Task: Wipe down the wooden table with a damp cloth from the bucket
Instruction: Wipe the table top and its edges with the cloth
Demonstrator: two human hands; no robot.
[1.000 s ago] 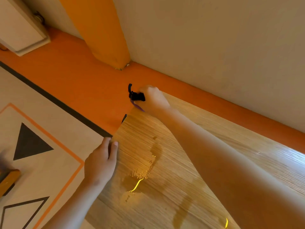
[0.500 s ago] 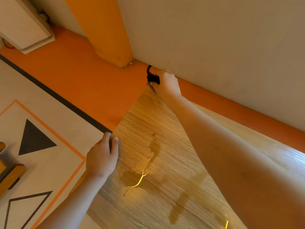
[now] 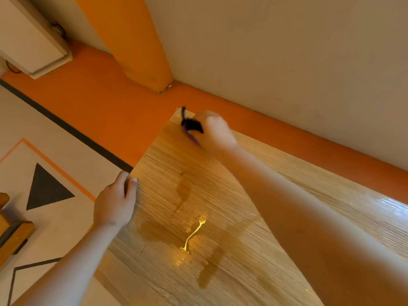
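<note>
Pale wood-grain counter, glossy wet streaks mid-surface. Right hand, blurred, at the far corner, fingers curled round a dark bunched cloth on the wood. Left hand fingers hooked over the side edge. Orange floor beyond.

Right hand grips dark cloth on table.

The table shows open wood through the frame's centre, wet with a puddle. The right forearm crosses it diagonally to the far corner, where the right hand grips a dark cloth. The left hand grips the left edge. The wall and an orange pillar stand near, beyond the far edge.
</note>
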